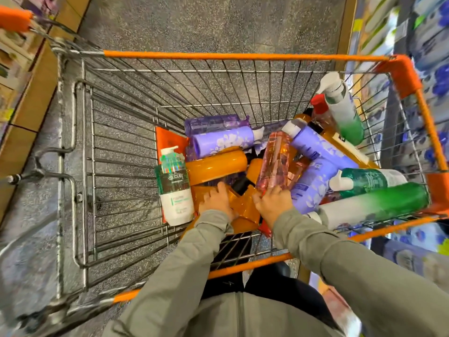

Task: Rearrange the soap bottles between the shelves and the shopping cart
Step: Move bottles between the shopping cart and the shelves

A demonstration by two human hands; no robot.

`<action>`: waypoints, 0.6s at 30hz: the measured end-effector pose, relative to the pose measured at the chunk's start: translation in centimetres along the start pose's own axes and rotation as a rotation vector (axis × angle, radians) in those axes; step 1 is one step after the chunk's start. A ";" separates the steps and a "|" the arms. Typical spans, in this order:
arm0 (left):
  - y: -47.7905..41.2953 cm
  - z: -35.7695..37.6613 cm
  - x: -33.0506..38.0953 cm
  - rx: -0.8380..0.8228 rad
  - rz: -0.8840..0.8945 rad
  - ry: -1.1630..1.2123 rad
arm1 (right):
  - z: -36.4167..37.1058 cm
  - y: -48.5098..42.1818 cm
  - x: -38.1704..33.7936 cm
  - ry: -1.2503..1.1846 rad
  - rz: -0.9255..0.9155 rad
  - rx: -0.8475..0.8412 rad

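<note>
Below me stands a wire shopping cart (218, 55) with orange rims, holding several soap bottles in a heap. Purple bottles (223, 141), an orange bottle (216, 165), green-and-white pump bottles (379, 203) and a white-green pump bottle (175, 188) lie there. My left hand (218, 200) rests on an orange bottle (243, 207) near the cart's close side, fingers curled over it. My right hand (273, 203) grips the bottom end of a clear pink bottle (274, 161) that lies tilted over the heap.
Shelves (427, 45) with blue-and-white packages run along the right of the cart. More shelving (14, 57) with boxed goods stands at the left. The speckled grey floor (206, 23) stretches ahead. The cart's left half holds only a folded wire seat flap (80, 171).
</note>
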State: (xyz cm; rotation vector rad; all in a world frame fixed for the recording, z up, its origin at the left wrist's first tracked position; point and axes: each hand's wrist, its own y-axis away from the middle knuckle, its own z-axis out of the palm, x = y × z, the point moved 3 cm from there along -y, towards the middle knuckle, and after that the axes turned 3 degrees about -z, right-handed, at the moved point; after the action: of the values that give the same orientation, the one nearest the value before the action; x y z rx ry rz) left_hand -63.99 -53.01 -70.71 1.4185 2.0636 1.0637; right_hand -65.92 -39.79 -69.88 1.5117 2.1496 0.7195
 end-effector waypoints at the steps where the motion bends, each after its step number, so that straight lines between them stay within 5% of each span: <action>1: 0.0 0.0 -0.1 0.002 0.004 0.004 | 0.9 -0.1 -0.1 -0.014 0.006 -0.024; 4: 0.1 0.0 -0.3 0.008 0.019 -0.003 | 1.2 -0.2 0.2 0.280 -0.108 0.169; 9: 0.1 -0.5 -0.7 -0.009 0.007 0.035 | -2.8 2.0 -0.5 0.334 -0.110 0.053; 18: 1.1 -2.0 -1.5 0.027 0.025 0.125 | -4.8 4.2 2.2 0.066 -0.069 0.073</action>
State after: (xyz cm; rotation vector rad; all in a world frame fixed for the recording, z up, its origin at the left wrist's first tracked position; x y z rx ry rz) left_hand -64.13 -54.92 -68.79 1.4270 2.1598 1.1661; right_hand -66.50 -37.39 -63.60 1.4613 2.2880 0.6837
